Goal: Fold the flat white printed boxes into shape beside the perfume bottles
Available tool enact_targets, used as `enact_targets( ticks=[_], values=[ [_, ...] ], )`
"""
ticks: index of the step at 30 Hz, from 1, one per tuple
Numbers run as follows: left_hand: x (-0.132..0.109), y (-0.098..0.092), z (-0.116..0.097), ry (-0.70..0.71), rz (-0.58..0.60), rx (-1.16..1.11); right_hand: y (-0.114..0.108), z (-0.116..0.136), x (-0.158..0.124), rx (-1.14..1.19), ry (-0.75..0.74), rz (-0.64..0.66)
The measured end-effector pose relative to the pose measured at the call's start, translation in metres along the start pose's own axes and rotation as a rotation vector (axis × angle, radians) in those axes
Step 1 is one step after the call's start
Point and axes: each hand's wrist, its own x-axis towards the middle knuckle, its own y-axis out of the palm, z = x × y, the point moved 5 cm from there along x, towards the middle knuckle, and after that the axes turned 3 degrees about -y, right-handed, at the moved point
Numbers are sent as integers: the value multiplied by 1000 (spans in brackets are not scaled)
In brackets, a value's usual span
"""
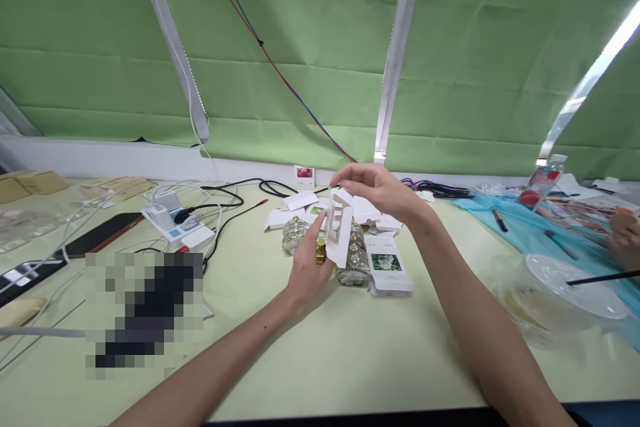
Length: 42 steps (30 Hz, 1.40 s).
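A small white paper box (339, 230) with cut-out openings stands tilted between my hands. My left hand (311, 267) grips its lower left side, fingers pointing up along it. From above, my right hand (375, 190) pinches the top edge with bent fingers. Clear glass bottles (356, 260) stand right behind and beside the box, and another glass bottle (294, 235) sits left of my left hand. Something gold (321, 251) shows beside my left fingers, partly hidden. A white box with a flower picture (386, 263) lies flat to the right.
Several white cartons (300, 201) lie behind the bottles. At left are a power strip (175, 223), tangled cables and a dark phone (103, 233). A lidded plastic bowl (565, 293) with a black straw stands right, by blue plastic sheeting (493, 217). Another person's hand (625, 237) shows at the right edge.
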Motion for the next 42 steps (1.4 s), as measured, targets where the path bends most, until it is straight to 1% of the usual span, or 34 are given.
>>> enact_targets(
  ticks=[3,7,10,14,17,20,23,27,34,38,42],
  values=[
    [1,3,1,-37,41,-68,3,0,1,21,-9,-7],
    [5,4,3,-182,63,-175,3,-5,2,65,18,-34],
    [9,1,4,-259,42,-233,-1,-10,3,55,32,-49],
    [14,-1,5,-279,-2,-229,-7,-17,5,-8,46,-68],
    [15,-5,7,-289,-70,-278,-10,-25,5,-54,98,-75],
    [16,-8,9,-322,-121,-360,-7,-31,5,-35,160,-24],
    [17,-8,10,-395,-111,-450,0,-35,2,-31,227,49],
    [20,-8,11,-506,-88,-630,7,-42,-1,-97,307,121],
    [23,-3,17,-708,-32,-883,11,-54,1,-274,274,187],
    [23,-2,20,-761,0,-940,11,-57,0,-301,266,239],
    [22,-2,23,-856,-36,-977,11,-60,1,-315,226,234]
  ],
)
